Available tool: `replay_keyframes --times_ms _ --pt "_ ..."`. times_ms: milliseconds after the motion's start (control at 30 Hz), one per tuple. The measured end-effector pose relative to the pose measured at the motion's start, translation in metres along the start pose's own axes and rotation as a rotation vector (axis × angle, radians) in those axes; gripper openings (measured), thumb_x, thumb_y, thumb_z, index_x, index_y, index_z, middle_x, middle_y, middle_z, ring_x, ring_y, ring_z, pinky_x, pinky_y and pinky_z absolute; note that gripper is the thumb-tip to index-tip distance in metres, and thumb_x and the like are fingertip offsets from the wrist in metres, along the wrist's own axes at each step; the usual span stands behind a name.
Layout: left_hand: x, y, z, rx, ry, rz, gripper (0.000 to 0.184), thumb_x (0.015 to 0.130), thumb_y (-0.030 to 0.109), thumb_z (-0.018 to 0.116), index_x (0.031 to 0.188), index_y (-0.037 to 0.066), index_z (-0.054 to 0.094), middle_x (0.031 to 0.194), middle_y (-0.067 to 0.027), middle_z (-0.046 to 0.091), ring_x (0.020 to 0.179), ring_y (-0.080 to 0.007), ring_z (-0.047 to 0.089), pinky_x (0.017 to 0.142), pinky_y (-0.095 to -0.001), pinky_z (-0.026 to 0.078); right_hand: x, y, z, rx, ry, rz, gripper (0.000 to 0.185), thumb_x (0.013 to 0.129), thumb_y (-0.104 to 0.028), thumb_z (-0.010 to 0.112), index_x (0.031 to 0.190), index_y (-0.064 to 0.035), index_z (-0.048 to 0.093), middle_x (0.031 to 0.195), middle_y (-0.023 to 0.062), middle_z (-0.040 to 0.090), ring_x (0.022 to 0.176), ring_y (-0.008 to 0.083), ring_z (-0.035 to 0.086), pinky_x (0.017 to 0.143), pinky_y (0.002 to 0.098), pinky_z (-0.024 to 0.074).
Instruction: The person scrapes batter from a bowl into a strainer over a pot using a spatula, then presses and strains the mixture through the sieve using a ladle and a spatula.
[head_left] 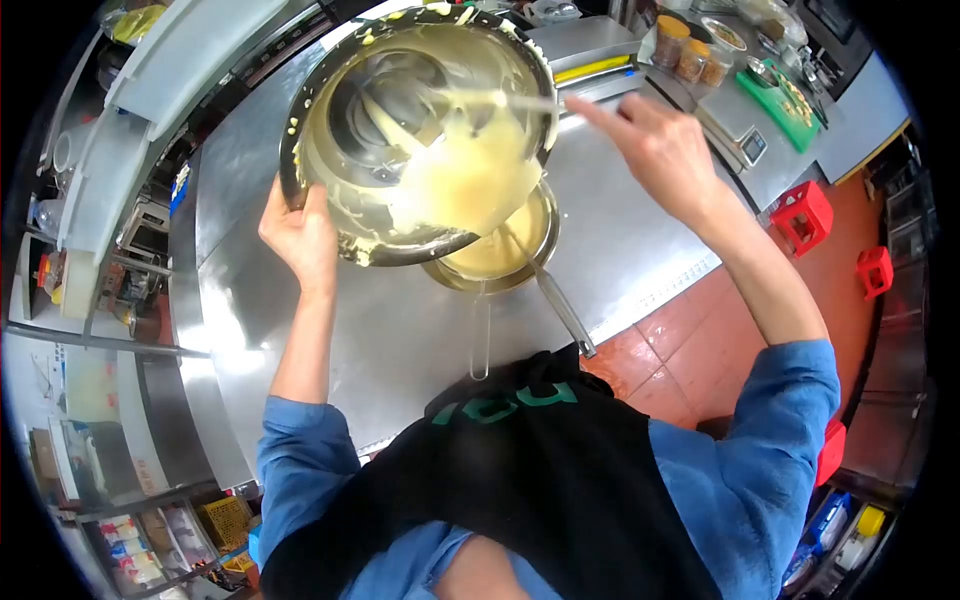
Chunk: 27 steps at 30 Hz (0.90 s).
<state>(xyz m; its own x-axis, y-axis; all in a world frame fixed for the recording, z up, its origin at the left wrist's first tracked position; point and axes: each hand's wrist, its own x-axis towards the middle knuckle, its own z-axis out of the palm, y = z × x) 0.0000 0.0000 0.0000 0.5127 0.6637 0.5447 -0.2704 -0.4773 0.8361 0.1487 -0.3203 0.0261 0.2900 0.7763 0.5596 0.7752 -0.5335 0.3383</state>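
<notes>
My left hand (300,232) is wrapped round the rim of a large metal bowl (330,190), which is tilted above the steel table. Pale yellow batter (465,185) lies in its lower right part, and smears coat the rim. In my right hand (665,150) is the handle of a spatula (520,101), blurred, reaching into the bowl. Beneath the tilted bowl stands a smaller metal bowl (548,235) with yellow batter (485,258) in it. A metal-handled utensil (562,308) leans out of this lower bowl, and a wire-like handle (480,335) extends towards me.
The steel table (380,330) spans the middle. At the upper right are jars (671,40), a scale (745,143) and a green board (780,108) with food pieces. Red stools (802,215) stand on the tiled floor (690,350). Shelving (95,195) runs along the left.
</notes>
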Motion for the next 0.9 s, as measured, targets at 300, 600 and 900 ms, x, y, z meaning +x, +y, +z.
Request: replay_keyframes --times_ms 300,600,900 --pt "0.013 0.019 -0.011 0.019 -0.098 0.077 0.026 0.075 -0.009 0.056 0.1 -0.005 0.062 0.093 -0.0048 0.065 0.079 -0.0101 0.058 0.074 -0.0223 0.044 0.095 -0.086 0.017 0.033 0.297 -0.007 0.023 0.078 -0.011 0.057 0.1 -0.0079 0.059 0.079 0.0063 0.057 0.072 0.0209 0.063 0.059 0.031 0.0533" --pt "0.018 -0.001 -0.008 0.06 -0.122 0.038 0.028 0.075 -0.008 0.056 0.102 -0.006 0.061 0.094 -0.0057 0.065 0.079 -0.0121 0.059 0.074 -0.0242 0.046 0.084 -0.023 -0.041 0.018 0.272 -0.154 0.017 0.076 -0.022 0.059 0.084 -0.0068 0.06 0.077 0.0116 0.058 0.076 0.028 0.062 0.064 0.0365 0.0512" --pt "0.024 0.002 -0.003 0.078 -0.151 0.004 0.028 0.073 -0.008 0.056 0.101 -0.005 0.061 0.092 -0.0056 0.065 0.079 -0.0117 0.059 0.072 -0.0235 0.044 0.089 -0.075 0.025 0.079 0.198 -0.421 0.01 0.069 -0.011 0.061 0.077 -0.0056 0.062 0.072 0.0083 0.06 0.068 0.021 0.064 0.058 0.0308 0.0533"
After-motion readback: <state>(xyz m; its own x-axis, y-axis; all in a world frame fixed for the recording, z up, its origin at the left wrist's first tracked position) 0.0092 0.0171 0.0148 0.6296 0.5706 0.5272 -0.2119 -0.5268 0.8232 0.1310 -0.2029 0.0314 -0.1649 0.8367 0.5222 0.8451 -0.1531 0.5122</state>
